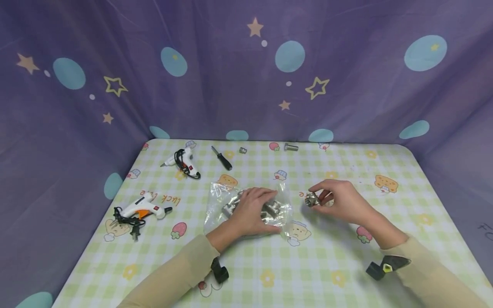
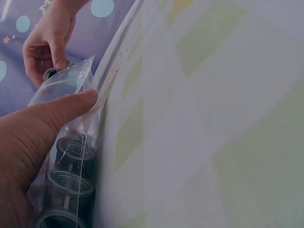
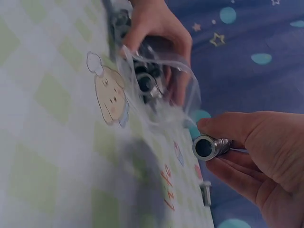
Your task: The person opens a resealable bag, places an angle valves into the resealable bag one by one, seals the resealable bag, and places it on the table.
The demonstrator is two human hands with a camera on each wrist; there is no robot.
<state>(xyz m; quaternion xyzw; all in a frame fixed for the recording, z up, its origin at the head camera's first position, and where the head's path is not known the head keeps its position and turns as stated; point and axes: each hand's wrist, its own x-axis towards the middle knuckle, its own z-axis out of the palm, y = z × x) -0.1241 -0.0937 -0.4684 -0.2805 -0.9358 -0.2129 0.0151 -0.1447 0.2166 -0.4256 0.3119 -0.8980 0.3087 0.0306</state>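
A clear zip-top plastic bag (image 1: 285, 201) lies on the table with several threaded metal pipe fittings (image 2: 71, 183) inside. My left hand (image 1: 251, 211) grips the bag from above, thumb on the near side and fingers across the far side. Its right end gapes open in the right wrist view. To the right of that mouth, my right hand (image 1: 340, 201) pinches a short silvery metal pipe fitting (image 3: 205, 148) between thumb and fingers, its round hollow end facing the bag. The fitting is held above the tablecloth, apart from the bag.
Two white glue guns (image 1: 144, 207) with black cords are at the left of the checked tablecloth (image 1: 300, 273). Toward the back lie a black-handled screwdriver (image 1: 222, 159), a small metal fitting (image 1: 242, 150) and a longer metal piece (image 1: 291, 147). A purple curtain (image 1: 231, 85) hangs behind.
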